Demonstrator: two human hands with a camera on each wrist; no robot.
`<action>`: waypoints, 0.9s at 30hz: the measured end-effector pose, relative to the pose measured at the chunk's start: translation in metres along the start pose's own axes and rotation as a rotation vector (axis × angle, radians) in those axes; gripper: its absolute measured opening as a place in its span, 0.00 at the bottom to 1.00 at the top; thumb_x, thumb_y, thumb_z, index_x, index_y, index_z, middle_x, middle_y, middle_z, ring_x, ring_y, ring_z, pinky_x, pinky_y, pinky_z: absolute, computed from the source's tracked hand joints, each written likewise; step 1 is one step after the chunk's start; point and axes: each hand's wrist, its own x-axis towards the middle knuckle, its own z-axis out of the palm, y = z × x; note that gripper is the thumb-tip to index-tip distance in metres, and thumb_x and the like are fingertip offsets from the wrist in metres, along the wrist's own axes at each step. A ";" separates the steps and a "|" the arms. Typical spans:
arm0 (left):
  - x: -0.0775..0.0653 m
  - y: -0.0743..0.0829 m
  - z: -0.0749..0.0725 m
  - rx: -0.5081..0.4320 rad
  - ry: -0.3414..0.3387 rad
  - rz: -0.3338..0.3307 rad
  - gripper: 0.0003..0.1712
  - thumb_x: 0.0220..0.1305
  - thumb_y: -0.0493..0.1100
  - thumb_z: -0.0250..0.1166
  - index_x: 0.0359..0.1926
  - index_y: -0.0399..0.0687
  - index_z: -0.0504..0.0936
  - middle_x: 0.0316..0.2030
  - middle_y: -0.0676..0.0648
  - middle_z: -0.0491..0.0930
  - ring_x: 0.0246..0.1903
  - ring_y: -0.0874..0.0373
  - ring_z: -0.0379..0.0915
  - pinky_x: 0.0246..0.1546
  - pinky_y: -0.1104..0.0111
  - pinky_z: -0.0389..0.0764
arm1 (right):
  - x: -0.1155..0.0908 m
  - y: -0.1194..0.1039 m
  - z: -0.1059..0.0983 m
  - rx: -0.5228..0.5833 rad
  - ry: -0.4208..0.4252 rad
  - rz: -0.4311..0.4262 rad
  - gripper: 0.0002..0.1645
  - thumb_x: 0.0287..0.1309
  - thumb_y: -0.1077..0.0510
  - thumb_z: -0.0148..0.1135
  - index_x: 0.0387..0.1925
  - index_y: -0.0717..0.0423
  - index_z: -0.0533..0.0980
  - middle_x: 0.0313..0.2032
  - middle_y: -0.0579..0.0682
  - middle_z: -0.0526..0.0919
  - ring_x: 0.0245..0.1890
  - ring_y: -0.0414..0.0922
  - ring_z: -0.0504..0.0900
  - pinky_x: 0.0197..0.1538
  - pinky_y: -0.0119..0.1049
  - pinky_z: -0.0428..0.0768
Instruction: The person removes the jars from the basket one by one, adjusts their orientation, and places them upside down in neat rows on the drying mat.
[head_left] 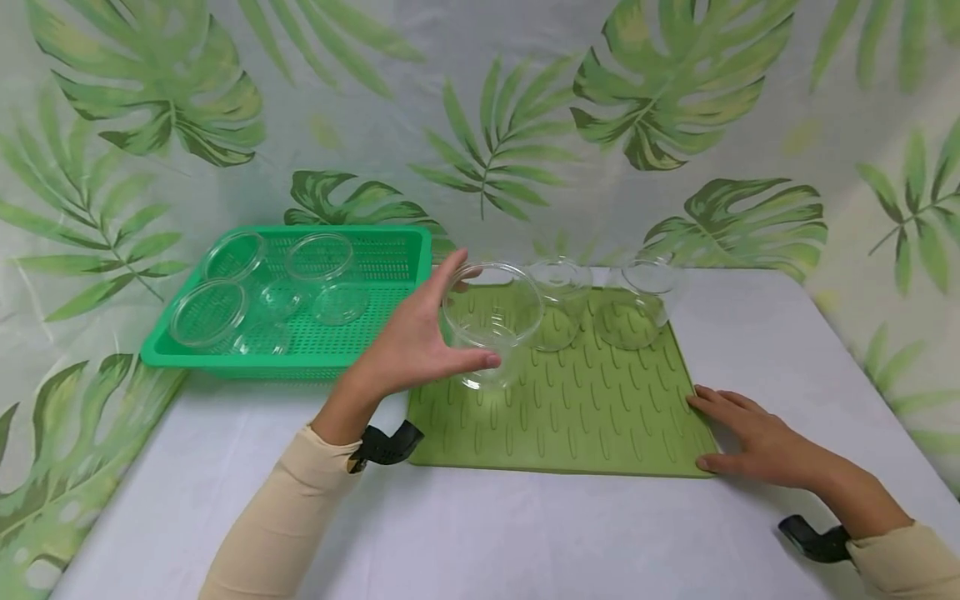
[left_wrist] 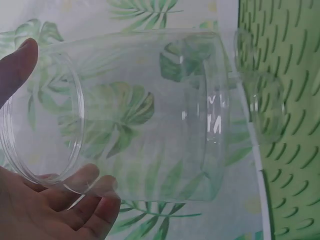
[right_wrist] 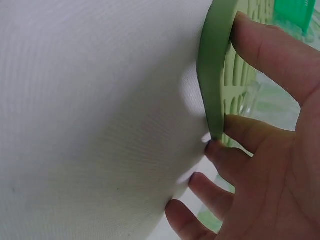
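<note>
My left hand (head_left: 416, 333) grips a clear cup (head_left: 491, 329) near its rim, thumb in front and fingers behind. The cup is upright, wide rim up, over the left part of a green ridged mat (head_left: 555, 417). In the left wrist view its narrower base (left_wrist: 215, 117) points toward the mat. Two more clear cups stand at the mat's back, a near-middle cup (head_left: 555, 312) and a right cup (head_left: 630, 312); the right one has its wider end down. My right hand (head_left: 765, 442) rests at the mat's right edge, fingertips touching its rim (right_wrist: 212, 70).
A green perforated basket (head_left: 292, 361) stands at the back left with several clear cups (head_left: 210, 317) in it. A leaf-printed sheet (head_left: 525, 167) hangs behind. The table (head_left: 540, 542) has a white cover.
</note>
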 end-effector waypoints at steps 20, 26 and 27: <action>-0.012 -0.018 0.018 0.075 -0.017 -0.073 0.65 0.41 0.58 0.81 0.77 0.55 0.53 0.68 0.48 0.69 0.67 0.49 0.65 0.64 0.46 0.71 | 0.003 -0.004 -0.002 -0.017 -0.006 -0.004 0.52 0.50 0.41 0.73 0.70 0.61 0.64 0.70 0.68 0.63 0.67 0.69 0.59 0.57 0.70 0.69; -0.011 -0.018 0.019 0.094 -0.005 -0.074 0.65 0.40 0.58 0.82 0.76 0.54 0.55 0.67 0.48 0.69 0.66 0.48 0.65 0.61 0.46 0.74 | 0.005 -0.009 -0.011 -0.005 -0.057 0.016 0.52 0.51 0.41 0.73 0.69 0.65 0.64 0.70 0.71 0.62 0.67 0.71 0.61 0.59 0.69 0.69; -0.011 -0.018 0.019 0.099 -0.006 -0.073 0.65 0.39 0.58 0.82 0.76 0.55 0.55 0.67 0.48 0.69 0.66 0.48 0.65 0.61 0.46 0.74 | 0.005 -0.010 -0.014 -0.007 -0.064 0.015 0.51 0.51 0.41 0.73 0.69 0.65 0.65 0.69 0.72 0.63 0.66 0.71 0.63 0.59 0.69 0.69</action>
